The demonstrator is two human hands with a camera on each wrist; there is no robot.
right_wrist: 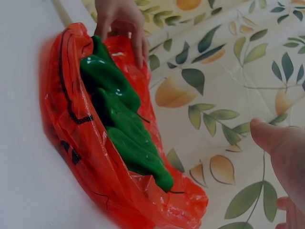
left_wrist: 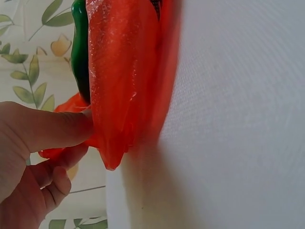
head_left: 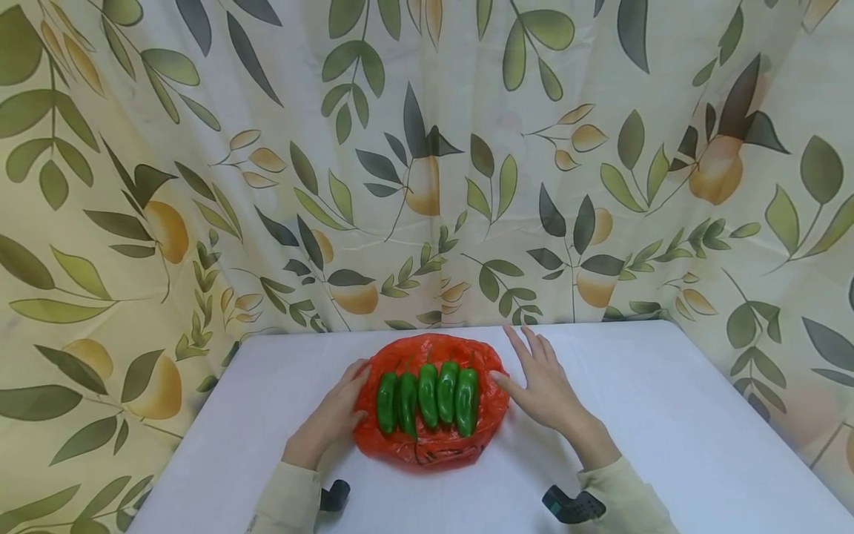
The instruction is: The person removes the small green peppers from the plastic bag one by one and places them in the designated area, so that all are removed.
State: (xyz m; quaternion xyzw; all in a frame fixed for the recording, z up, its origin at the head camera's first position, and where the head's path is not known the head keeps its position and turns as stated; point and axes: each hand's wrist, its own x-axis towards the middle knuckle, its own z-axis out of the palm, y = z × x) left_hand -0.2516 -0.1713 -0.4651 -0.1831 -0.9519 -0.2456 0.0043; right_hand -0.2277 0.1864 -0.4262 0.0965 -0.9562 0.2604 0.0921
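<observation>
Several green peppers (head_left: 428, 394) lie side by side, stems away from me, on a red plastic bag (head_left: 440, 449) spread out on the table. My left hand (head_left: 336, 411) is at the bag's left edge, thumb nearer me and fingers farther up. In the left wrist view, red plastic (left_wrist: 119, 81) sits between the thumb and fingers of that hand. My right hand (head_left: 543, 386) is beside the bag's right edge, its fingers spread and extended. The right wrist view shows its thumb (right_wrist: 276, 140) apart from the bag, with the peppers (right_wrist: 124, 109) resting inside the raised red rim.
A white-covered table (head_left: 667, 415) lies under everything. Behind it hangs a curtain (head_left: 467, 163) with a leaf and fruit print. Dark straps with small devices, such as the wrist device (head_left: 574, 506), sit at both cuffs.
</observation>
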